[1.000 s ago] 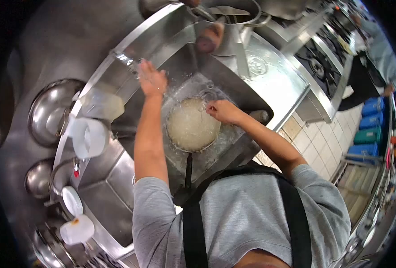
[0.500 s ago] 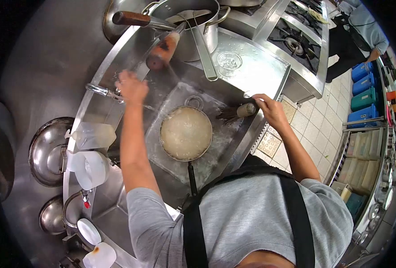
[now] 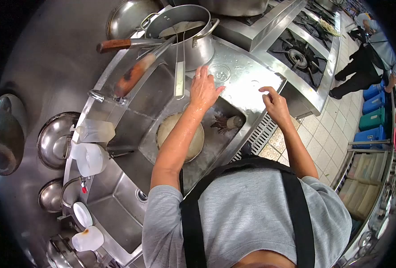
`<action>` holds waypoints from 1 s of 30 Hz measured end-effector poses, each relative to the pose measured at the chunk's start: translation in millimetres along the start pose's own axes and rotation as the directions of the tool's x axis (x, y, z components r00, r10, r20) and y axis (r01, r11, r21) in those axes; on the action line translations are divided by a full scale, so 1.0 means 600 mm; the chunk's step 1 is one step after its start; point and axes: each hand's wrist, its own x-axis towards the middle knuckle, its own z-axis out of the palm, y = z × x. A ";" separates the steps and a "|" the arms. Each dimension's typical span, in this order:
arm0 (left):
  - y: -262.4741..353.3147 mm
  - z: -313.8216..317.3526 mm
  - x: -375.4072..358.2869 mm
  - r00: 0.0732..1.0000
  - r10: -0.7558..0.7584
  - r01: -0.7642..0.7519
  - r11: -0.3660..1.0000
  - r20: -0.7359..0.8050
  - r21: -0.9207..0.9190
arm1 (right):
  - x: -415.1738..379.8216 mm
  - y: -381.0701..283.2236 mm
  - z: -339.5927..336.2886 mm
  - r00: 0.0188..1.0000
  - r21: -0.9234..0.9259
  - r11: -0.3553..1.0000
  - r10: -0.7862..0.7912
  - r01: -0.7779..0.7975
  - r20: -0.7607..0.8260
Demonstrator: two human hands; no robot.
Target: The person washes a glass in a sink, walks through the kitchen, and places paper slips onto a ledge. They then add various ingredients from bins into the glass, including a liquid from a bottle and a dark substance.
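Note:
My left hand point(image 3: 203, 91), wet, hovers with fingers apart over the sink's far edge, beside the flat metal handle point(image 3: 180, 79) of a utensil in the large pot point(image 3: 200, 56). Nothing is in it. Near its fingertips sits a round clear dish point(image 3: 219, 73). My right hand point(image 3: 276, 106) is above the wet metal counter point(image 3: 242, 62), index finger and thumb apart, other fingers curled, nothing visible in it. Below my left forearm, a pan point(image 3: 196, 145) of cloudy liquid lies in the sink point(image 3: 162, 94), partly hidden. A bristle brush point(image 3: 229, 124) rests to its right.
Wooden-handled utensils point(image 3: 133, 80) lean out of the pot at upper left. A faucet point(image 3: 97, 95), white plastic jugs point(image 3: 90, 158) and metal lids point(image 3: 55, 140) line the left edge. Gas burners point(image 3: 297, 58) stand at upper right. Another person point(image 3: 363, 67) stands beyond, near blue bins point(image 3: 371, 136).
My left hand has moved right from the faucet to the sink's far edge. My right hand has shifted slightly; the small shiny thing at its fingertips no longer shows. The pot's utensils have swung left.

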 end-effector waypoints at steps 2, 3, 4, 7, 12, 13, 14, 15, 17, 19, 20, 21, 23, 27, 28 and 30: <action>0.005 0.012 0.009 0.999 -0.012 0.011 0.999 0.036 0.045 | 0.019 0.019 -0.015 1.000 0.014 1.000 0.004 -0.005 0.025; 0.004 0.019 0.012 0.998 -0.021 0.018 0.998 0.053 0.068 | 0.028 0.026 -0.021 0.999 0.020 1.000 0.005 -0.006 0.040; 0.001 0.025 0.014 0.998 -0.021 0.016 0.997 0.051 0.081 | 0.037 0.028 -0.028 0.998 0.032 0.999 0.002 -0.004 0.060; -0.011 0.038 0.018 0.998 -0.034 0.031 0.998 0.050 0.051 | 0.064 0.049 -0.032 0.995 0.085 0.996 0.006 -0.014 0.098; -0.008 0.036 0.018 0.988 -0.138 0.149 0.977 0.075 -0.152 | 0.105 0.072 -0.024 0.981 0.156 0.988 -0.046 0.016 0.190; -0.005 0.036 0.015 0.987 -0.142 0.152 0.972 0.070 -0.177 | 0.112 0.069 -0.023 0.975 0.166 0.986 -0.052 0.016 0.215; -0.001 0.038 0.013 0.988 -0.144 0.154 0.967 0.063 -0.202 | 0.121 0.072 -0.017 0.968 0.180 0.983 -0.075 0.031 0.240; 0.002 0.040 0.013 0.988 -0.144 0.153 0.961 0.056 -0.229 | 0.129 0.074 -0.008 0.964 0.224 0.974 -0.072 0.013 0.258; 0.004 0.042 0.015 0.992 -0.113 0.124 0.967 0.060 -0.223 | 0.150 0.082 0.018 0.961 0.326 0.946 -0.091 0.000 0.263; 0.005 0.047 0.017 0.993 -0.105 0.116 0.969 0.059 -0.217 | 0.167 0.080 0.041 0.965 0.332 0.943 -0.111 0.027 0.237; 0.006 0.051 0.018 0.992 -0.115 0.123 0.969 0.051 -0.214 | 0.174 0.078 0.049 0.967 0.335 0.941 -0.123 0.042 0.223; 0.007 0.054 0.018 0.991 -0.126 0.132 0.969 0.043 -0.211 | 0.179 0.075 0.053 0.964 0.325 0.945 -0.110 0.026 0.241; 0.006 0.057 0.016 0.977 -0.211 0.203 0.901 0.021 -0.382 | 0.180 0.068 0.063 0.959 0.306 0.952 -0.079 -0.009 0.273; 0.005 0.093 0.002 0.898 -0.440 0.260 0.490 0.021 -0.832 | 0.176 0.061 0.078 0.927 0.574 0.771 0.055 -0.276 0.372; 0.014 0.098 -0.003 0.863 -0.498 0.266 0.314 0.080 -0.911 | 0.166 0.048 0.078 0.926 0.647 0.706 0.031 -0.287 0.377; 0.041 0.113 -0.017 0.789 -0.566 0.244 -0.068 0.239 -0.967 | 0.160 0.051 0.088 0.870 0.685 0.616 0.003 -0.390 0.493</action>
